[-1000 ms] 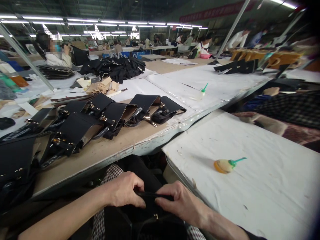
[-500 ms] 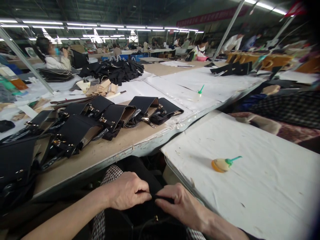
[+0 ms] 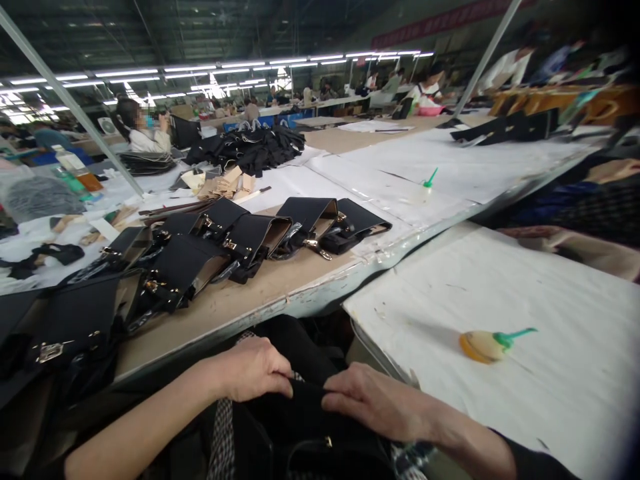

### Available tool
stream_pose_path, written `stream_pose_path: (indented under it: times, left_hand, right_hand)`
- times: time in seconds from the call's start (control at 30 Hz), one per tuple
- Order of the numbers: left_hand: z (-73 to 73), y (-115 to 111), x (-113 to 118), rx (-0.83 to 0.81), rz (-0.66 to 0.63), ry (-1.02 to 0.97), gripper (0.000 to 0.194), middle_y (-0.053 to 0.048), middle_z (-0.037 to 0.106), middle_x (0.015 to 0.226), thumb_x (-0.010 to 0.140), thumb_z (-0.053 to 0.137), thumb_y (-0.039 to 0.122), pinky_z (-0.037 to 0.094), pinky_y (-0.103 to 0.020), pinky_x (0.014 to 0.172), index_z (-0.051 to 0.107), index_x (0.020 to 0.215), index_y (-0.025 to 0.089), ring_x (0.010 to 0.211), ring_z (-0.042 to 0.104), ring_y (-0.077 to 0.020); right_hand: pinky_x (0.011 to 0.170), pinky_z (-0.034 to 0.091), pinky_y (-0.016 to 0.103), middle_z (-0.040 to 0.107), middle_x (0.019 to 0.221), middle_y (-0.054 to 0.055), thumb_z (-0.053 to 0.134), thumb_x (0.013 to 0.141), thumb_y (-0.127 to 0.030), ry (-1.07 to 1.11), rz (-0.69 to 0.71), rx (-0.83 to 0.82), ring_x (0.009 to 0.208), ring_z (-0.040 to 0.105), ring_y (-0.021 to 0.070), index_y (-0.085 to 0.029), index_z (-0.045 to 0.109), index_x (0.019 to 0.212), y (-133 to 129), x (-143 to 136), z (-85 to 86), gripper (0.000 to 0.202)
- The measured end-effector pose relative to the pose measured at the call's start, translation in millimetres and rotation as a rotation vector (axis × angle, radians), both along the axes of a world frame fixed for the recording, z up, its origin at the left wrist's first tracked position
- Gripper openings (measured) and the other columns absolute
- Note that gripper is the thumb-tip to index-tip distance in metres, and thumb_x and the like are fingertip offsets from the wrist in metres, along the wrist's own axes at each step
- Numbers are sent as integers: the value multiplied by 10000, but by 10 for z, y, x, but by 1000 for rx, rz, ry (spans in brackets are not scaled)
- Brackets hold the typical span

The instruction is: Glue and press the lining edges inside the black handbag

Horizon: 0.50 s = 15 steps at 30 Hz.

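Note:
A black bag with a small gold-coloured fitting lies across my lap, over a checked cloth. My left hand pinches its top edge between thumb and fingers. On the other side of that edge, my right hand is closed on the black material too, with a short stretch of it between the hands. The bag's lower part runs out of view at the bottom, and the fingertips' undersides are hidden. Clear crinkled plastic shows below my right wrist.
Several black bags with gold clasps line the table to the left. An amber-bottomed bottle with a green nozzle lies tilted on the white table at right. Farther back are a second green-nozzled bottle, a black heap, a slanted pole and co-workers.
My hands have moved a little farther apart along the bag's edge, showing more black material between them. The surroundings have shifted to the right in view as the camera turned.

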<state>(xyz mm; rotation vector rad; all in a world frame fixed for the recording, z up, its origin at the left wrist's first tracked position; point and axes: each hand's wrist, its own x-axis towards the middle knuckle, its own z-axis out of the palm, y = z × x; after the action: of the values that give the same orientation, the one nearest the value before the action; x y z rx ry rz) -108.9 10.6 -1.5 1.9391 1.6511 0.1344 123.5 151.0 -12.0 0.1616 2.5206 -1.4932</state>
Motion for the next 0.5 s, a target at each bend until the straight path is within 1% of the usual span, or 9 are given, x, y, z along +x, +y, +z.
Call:
stream_pose_path:
  times: [0.1,0.2,0.27,0.33,0.4,0.43,0.47,0.5]
  left_hand:
    - [28,-92,-149,-17,39,21,242,54,542,513,877,719,333,255,-259,541,720,656,235,559,525,-136]
    - [29,-187,-204,-3,96,34,338,62,401,480,886,696,313,219,-272,539,641,571,202,522,422,-125]
    - [28,-229,-196,5,119,24,350,68,359,488,884,693,317,224,-270,543,622,562,197,517,385,-118]
    - [46,-250,-168,8,128,3,354,72,340,491,882,693,321,233,-264,544,619,560,196,512,363,-112]
    - [85,-259,-128,13,130,-17,340,70,355,490,886,687,324,247,-257,549,640,573,199,515,367,-111]
    - [110,-261,-106,18,133,-26,327,67,382,494,890,682,329,258,-254,555,661,589,203,524,384,-113]
    - [134,-263,-86,22,138,-34,309,63,420,502,892,680,335,268,-252,562,684,610,208,534,409,-115]
    - [156,-267,-69,28,148,-39,288,59,463,513,893,679,339,278,-252,571,709,635,215,548,437,-119]
  right_hand:
    - [535,287,233,391,598,-67,461,1012,-346,-31,-37,-9,563,352,89,-191,398,656,-17,31,-22,394]
    - [533,295,227,383,602,-65,463,1003,-370,-68,-53,-6,575,349,94,-190,398,648,11,40,-6,403]
    - [517,297,223,394,599,-63,472,994,-389,-122,14,-2,570,368,95,-188,432,652,75,17,56,399]
    - [508,317,217,441,617,-58,501,977,-426,-213,156,-14,570,411,100,-178,520,690,152,-51,151,380]
    - [535,377,213,537,687,-39,544,949,-469,-284,294,-53,611,490,119,-165,643,820,190,-189,234,345]
    - [576,418,217,600,761,-23,569,935,-484,-277,330,-72,666,544,137,-166,686,935,178,-286,256,338]
    - [632,453,224,654,856,-5,595,921,-492,-241,344,-82,741,593,158,-177,696,1064,142,-400,260,360]
    - [683,472,230,688,943,9,621,910,-490,-181,338,-58,812,626,175,-197,682,1172,85,-523,247,398]
